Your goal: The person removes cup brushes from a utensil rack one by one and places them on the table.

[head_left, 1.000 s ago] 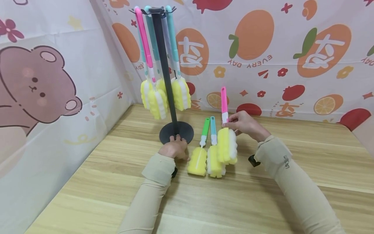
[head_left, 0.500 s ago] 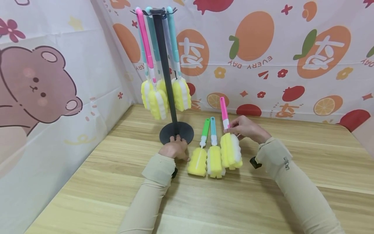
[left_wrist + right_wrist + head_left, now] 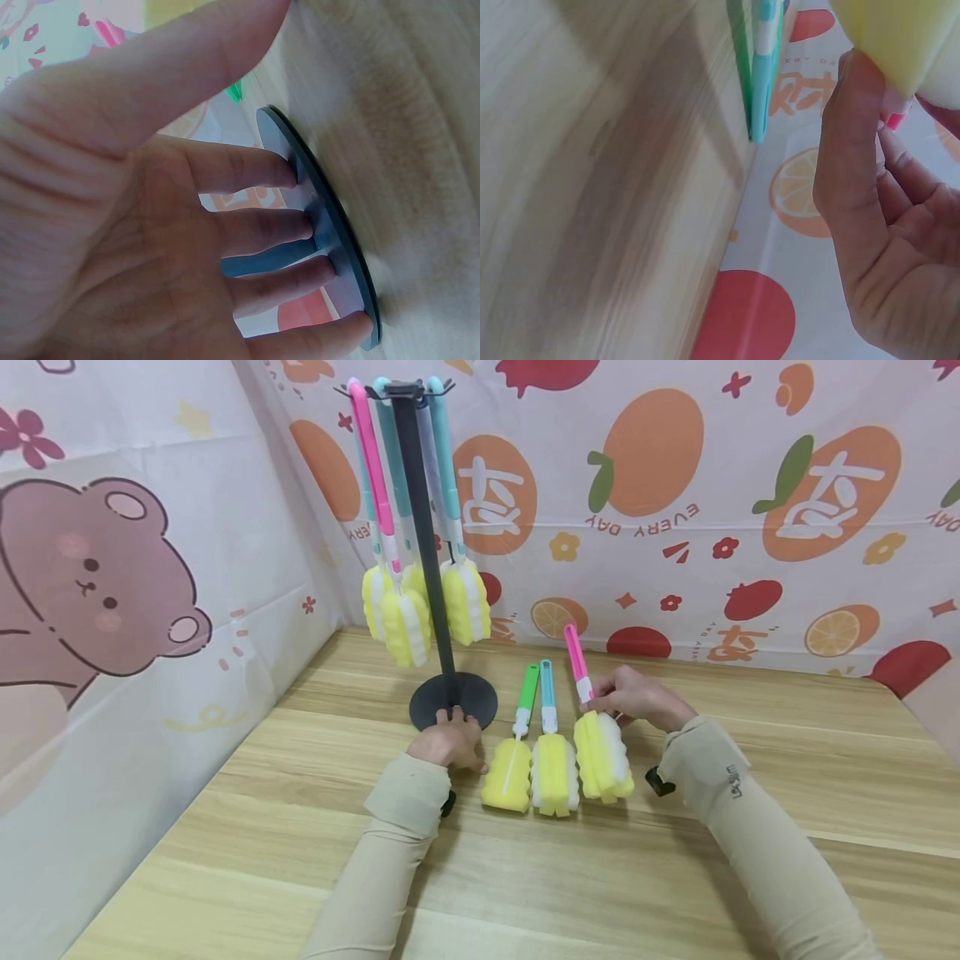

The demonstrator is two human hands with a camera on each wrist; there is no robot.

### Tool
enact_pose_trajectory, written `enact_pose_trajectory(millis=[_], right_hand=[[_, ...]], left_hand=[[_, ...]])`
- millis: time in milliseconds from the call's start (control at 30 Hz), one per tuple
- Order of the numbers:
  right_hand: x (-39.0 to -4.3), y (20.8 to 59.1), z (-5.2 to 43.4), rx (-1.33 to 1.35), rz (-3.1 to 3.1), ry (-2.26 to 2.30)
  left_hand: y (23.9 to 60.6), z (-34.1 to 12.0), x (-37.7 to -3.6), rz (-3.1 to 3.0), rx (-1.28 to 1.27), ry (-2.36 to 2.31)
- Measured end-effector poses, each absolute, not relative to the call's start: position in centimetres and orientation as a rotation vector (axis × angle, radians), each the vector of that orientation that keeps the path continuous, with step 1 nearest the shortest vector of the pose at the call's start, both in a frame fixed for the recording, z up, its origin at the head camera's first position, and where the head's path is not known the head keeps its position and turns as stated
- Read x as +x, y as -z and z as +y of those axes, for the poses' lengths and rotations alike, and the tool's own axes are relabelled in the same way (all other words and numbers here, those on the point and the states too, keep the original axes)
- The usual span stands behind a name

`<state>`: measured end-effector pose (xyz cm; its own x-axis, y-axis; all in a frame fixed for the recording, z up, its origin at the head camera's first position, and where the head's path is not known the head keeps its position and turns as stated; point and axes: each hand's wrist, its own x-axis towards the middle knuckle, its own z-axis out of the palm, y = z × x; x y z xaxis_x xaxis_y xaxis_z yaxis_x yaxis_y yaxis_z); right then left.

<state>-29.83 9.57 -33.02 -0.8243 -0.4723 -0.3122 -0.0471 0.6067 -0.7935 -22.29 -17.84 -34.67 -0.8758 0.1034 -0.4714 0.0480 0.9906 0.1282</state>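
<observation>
In the head view my right hand [image 3: 637, 696] pinches a pink-handled sponge brush [image 3: 602, 756] at the white neck below its handle. The brush's yellow and white sponge head points toward me. To its left lie a blue-handled sponge brush [image 3: 554, 775] and a green-handled sponge brush [image 3: 507, 775], side by side on the table. My left hand [image 3: 447, 742] rests its fingertips on the round black base [image 3: 477, 689] of a stand; the left wrist view shows those fingers [image 3: 259, 223] spread and nearly straight on the base.
Several sponge brushes, including a pink-handled one [image 3: 405, 627], hang from hooks atop the stand's black post [image 3: 422, 502]. A patterned cloth [image 3: 735, 477] rises behind the wooden table [image 3: 525, 893], and another with a bear print covers the left side.
My right hand has moved the pink-handled brush right, toward me and lower, from overlapping the blue-handled brush to beside it. The left hand stays on the base.
</observation>
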Motion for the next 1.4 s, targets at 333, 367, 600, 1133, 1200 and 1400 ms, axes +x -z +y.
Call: enact_pose_trajectory(millis=[333, 367, 600, 1133, 1200, 1400], right_hand=[[-29.9, 33.9, 9.7, -0.405, 2.343, 1.066], [-29.9, 34.0, 9.7, -0.408, 2.34, 1.065], [-29.9, 34.6, 9.5, -0.43, 2.335, 1.031], [-29.9, 35.7, 8.6, -0.532, 2.368, 0.909], [-30.0, 35.8, 8.6, -0.535, 2.373, 0.902], [-30.0, 35.8, 8.6, -0.505, 2.372, 0.924]], left_hand=[[34.7, -17.9, -22.2, 2.635, 0.107, -0.162], [34.7, -17.9, -22.2, 2.635, 0.108, -0.159], [34.7, -17.9, -22.2, 2.634, 0.112, -0.15], [34.7, -17.9, -22.2, 2.646, 0.11, -0.167], [34.7, -17.9, -22.3, 2.646, 0.108, -0.162], [34.8, -17.9, -22.3, 2.647, 0.11, -0.158]])
